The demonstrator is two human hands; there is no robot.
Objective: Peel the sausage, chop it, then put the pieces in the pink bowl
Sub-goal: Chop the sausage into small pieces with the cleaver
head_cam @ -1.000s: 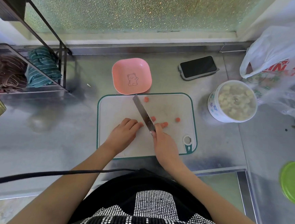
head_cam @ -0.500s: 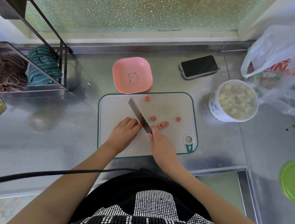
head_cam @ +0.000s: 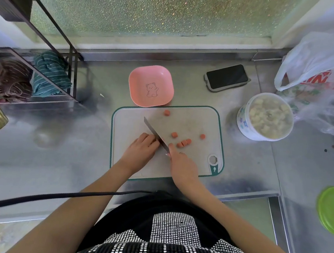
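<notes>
On the left half of the cutting board (head_cam: 188, 168), the left hand (head_cam: 140, 150) lies palm down with its fingers curled, pinning what is left of the sausage; that remainder is hidden under the fingers, so how much is left cannot be told. Just to its right the knife (head_cam: 156, 134) slants across the board with its tip toward the far left, the blade right against the left fingertips. The right hand (head_cam: 181, 165) is closed round the knife's handle, forefinger stretched along the blade's back. Further right the cut sausage pieces (head_cam: 184, 143) lie loose on the board, a short row close to the blade, some singles well apart. The pink bowl (head_cam: 151, 85), touching the board's far edge on the steel counter (head_cam: 59, 147), holds nothing yet. Chopping looks to be the step in hand. The next move probably calls for another cut, fingertips tucked clear of the edge, before the pieces are gathered for the bowl.
</notes>
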